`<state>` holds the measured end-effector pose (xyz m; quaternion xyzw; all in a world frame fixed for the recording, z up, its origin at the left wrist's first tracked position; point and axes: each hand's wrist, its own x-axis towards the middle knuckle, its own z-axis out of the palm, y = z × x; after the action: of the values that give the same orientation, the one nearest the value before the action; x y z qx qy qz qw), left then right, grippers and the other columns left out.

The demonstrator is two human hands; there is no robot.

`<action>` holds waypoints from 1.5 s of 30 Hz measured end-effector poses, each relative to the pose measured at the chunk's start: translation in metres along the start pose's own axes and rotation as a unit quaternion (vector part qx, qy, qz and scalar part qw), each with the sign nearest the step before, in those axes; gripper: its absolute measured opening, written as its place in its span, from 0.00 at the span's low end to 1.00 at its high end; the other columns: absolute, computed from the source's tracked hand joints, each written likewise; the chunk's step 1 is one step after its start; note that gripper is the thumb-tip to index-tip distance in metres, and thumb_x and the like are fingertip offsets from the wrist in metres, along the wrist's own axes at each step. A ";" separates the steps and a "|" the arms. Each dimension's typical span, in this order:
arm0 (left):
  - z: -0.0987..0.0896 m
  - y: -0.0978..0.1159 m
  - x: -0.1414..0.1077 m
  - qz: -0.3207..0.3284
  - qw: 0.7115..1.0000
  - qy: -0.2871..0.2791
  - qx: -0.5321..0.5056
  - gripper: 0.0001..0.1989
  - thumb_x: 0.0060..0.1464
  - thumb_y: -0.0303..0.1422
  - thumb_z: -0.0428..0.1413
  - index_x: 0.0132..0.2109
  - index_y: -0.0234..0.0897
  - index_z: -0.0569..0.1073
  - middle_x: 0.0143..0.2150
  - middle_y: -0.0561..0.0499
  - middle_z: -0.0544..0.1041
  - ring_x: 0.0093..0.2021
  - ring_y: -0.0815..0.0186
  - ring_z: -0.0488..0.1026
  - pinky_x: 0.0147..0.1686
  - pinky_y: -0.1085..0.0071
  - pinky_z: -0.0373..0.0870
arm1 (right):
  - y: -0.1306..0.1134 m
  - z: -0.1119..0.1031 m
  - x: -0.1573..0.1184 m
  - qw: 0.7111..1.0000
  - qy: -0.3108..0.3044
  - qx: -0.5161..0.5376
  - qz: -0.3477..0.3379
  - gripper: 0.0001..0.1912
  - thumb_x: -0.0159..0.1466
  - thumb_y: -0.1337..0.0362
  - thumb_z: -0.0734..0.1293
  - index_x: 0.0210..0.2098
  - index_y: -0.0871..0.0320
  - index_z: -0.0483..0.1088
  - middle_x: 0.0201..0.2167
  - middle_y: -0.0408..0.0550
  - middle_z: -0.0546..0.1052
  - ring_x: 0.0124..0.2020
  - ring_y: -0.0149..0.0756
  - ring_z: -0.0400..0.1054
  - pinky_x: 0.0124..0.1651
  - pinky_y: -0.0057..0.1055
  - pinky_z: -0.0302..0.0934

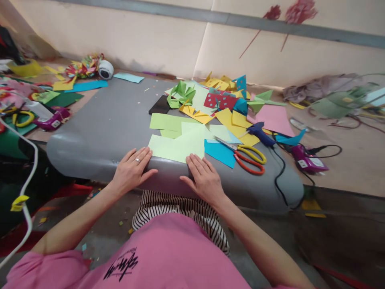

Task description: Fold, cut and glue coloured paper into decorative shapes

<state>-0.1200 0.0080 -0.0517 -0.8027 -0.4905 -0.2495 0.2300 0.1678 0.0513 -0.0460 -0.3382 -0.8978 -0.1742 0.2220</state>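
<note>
On your left, the grey mat (99,116) offers a broad flat stretch, which would likely serve you better than the rounded front edge if the paper needs firm pressing. Your left hand (132,165) is spread and grips nothing, its fingertips at the near left corner of the paper; whether they bear on the sheet or only on the mat beside it, you cannot tell from here. Behind, a brighter green piece (164,122) reaches partly under your work, so its edge could make a ridge; a level backing would be safer. The pale green sheet (176,149) lies in front of you between your hands, its near edge where the mat begins to curve down; square that edge and smooth it with even, light pressure. Your right hand (206,176), well apart from the left, is likewise open, fingertips laid on the near right corner; match its pressure to the other's so the sheet doesn't skew. Just right lies blue paper (221,153), then the scissors (248,159), blades parted and pointing towards the sheet, so mind your knuckles, and past them the glue gun (261,133).
</note>
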 end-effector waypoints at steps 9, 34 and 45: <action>0.000 0.001 0.010 0.002 0.998 0.044 -0.048 0.12 0.63 0.34 0.59 0.53 0.40 0.76 0.49 0.47 0.84 0.48 0.60 0.81 0.56 0.61 0.71 | 0.014 -0.012 -0.001 0.996 0.056 0.075 0.000 0.10 0.72 0.68 0.65 0.47 0.54 0.78 0.44 0.45 0.85 0.44 0.34 0.77 0.49 0.34 0.61; -0.029 -0.053 0.119 -0.427 0.643 0.038 -0.634 0.17 0.43 0.47 0.67 0.26 0.39 0.76 0.22 0.53 0.75 0.24 0.68 0.72 0.26 0.73 0.70 | 0.067 -0.080 0.109 0.761 -0.043 0.549 0.344 0.19 0.53 0.49 0.76 0.30 0.58 0.76 0.24 0.41 0.74 0.24 0.26 0.61 0.27 0.26 0.57; -0.018 -0.079 0.115 -0.444 0.666 0.044 -0.598 0.19 0.42 0.51 0.65 0.26 0.39 0.74 0.22 0.53 0.75 0.22 0.70 0.70 0.24 0.74 0.67 | 0.092 -0.069 0.114 0.857 -0.018 0.420 0.298 0.19 0.61 0.47 0.69 0.36 0.58 0.75 0.35 0.49 0.80 0.36 0.36 0.73 0.42 0.35 0.67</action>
<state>-0.1491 0.1068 0.0441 -0.4435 -0.5234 -0.5966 -0.4164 0.1736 0.1448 0.0862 -0.4670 -0.7460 0.2995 0.3683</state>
